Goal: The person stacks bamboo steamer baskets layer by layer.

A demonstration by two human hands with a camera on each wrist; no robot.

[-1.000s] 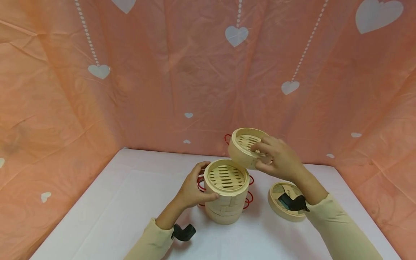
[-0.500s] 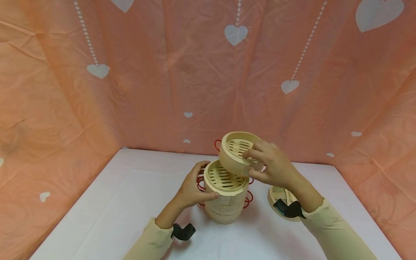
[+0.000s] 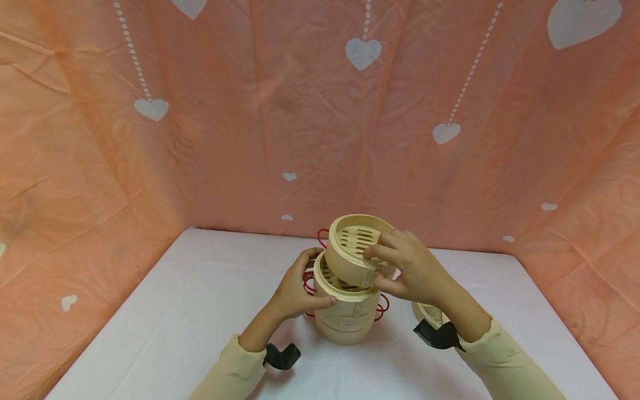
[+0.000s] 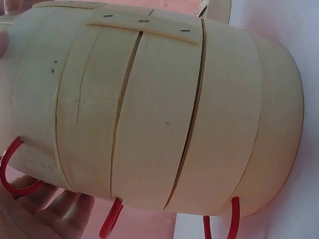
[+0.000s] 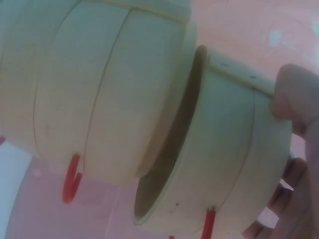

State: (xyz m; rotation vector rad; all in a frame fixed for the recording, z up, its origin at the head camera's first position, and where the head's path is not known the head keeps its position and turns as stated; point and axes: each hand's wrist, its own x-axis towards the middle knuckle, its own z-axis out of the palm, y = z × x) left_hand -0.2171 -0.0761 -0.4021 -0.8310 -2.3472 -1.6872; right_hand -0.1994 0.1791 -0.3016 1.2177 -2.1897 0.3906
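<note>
My right hand point(image 3: 410, 269) pinches the rim of a round bamboo steamer basket point(image 3: 345, 265) with red loop handles. Its slatted floor faces up, and it is held tilted over the stack of bamboo steamer baskets point(image 3: 346, 325). In the right wrist view a wedge-shaped gap separates this basket point(image 5: 234, 144) from the stack point(image 5: 119, 94); whether their edges touch, I cannot tell. My left hand point(image 3: 295, 289) grips the upper part of the stack, thumb in front and fingers behind. The left wrist view has the banded side of the stack point(image 4: 154, 114) up close, with red loops below.
A round bamboo lid point(image 3: 424, 315) lies on the white table point(image 3: 165, 311) to the right, partly hidden behind my right wrist. Pink cloth point(image 3: 240, 139) with white hearts hangs at the back and both sides. Black wrist mounts point(image 3: 282, 357) sit at my cuffs.
My right hand has brought the basket left and down, from the stack's upper right to over its top, covering much of the slatted floor there. My left hand has stayed in place.
</note>
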